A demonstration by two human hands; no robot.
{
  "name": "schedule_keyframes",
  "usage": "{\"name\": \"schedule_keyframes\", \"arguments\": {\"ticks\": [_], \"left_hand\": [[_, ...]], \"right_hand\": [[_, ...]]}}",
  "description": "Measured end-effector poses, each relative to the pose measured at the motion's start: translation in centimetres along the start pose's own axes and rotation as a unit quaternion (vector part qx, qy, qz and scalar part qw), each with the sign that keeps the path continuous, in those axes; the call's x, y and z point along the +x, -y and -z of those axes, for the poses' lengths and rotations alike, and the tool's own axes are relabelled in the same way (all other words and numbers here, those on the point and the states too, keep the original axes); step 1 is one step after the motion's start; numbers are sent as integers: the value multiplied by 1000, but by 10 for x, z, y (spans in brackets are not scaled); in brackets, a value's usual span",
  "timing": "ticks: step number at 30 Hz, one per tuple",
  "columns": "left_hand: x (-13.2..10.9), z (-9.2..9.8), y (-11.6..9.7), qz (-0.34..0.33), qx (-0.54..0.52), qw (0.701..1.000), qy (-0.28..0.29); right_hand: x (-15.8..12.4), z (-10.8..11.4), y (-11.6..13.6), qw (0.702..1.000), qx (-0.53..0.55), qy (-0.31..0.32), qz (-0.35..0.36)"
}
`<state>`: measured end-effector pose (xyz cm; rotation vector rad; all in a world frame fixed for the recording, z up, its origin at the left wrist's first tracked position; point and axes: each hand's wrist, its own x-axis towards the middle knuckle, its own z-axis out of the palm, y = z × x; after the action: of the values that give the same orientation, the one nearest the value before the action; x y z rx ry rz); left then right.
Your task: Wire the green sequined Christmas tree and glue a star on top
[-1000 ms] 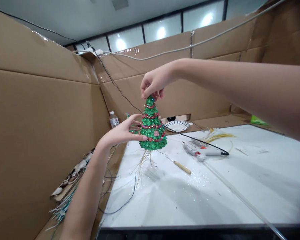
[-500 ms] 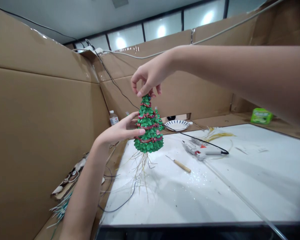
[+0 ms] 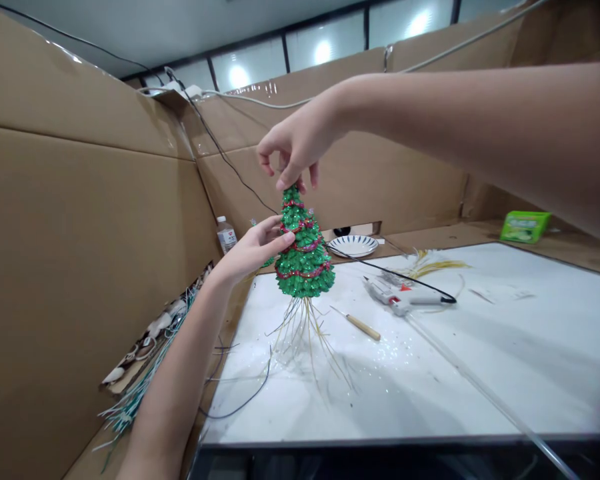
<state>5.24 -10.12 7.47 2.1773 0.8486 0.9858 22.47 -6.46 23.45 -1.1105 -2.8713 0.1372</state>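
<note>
Between my hands a small green Christmas tree (image 3: 306,267) with red garlands hangs upright above the white table. Thin wires (image 3: 307,327) trail down from its base. My right hand (image 3: 300,143) pinches the tip of the tree from above, and its fingertips partly hide the top. At the tree's left side is my left hand (image 3: 257,247), thumb in front and fingers partly hidden behind it, curved around the middle tiers.
On the white table (image 3: 405,380) lie a wooden-handled awl (image 3: 363,327), a glue gun (image 3: 400,297) with a clear glue stick and yellow wires (image 3: 435,268). Behind stand a striped plate (image 3: 354,246), a bottle (image 3: 225,235) and a green packet (image 3: 525,227). Cardboard walls enclose the space.
The tree has turned and its base has shifted slightly right, with its wires now spread wider. My left hand has moved a little up and right along it.
</note>
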Motion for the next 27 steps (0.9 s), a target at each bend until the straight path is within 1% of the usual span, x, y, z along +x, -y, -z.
{"name": "schedule_keyframes", "arguments": {"ticks": [8,12,14,17,21,24,27], "left_hand": [[1,-3,1,-4,-17,999,-40],[1,-3,1,0,-12,999,-51],[0,-3,0,5,-12,998,-56],[0,-4,-1,15,-1,997,-70],[0,-6,-2,20,26,994,-101],[0,-9,-2,16,33,993,-113],[0,-13,-2,19,51,990,-129]], "right_hand": [[1,1,-4,999,-14,17,30],[1,1,-2,1000,-16,17,18],[1,1,1,999,-31,11,-1],[1,3,5,997,-68,-19,-42],[5,7,9,979,-134,-67,-141],[6,5,15,966,-157,-70,-195],[6,-1,21,964,-143,-62,-214]]}}
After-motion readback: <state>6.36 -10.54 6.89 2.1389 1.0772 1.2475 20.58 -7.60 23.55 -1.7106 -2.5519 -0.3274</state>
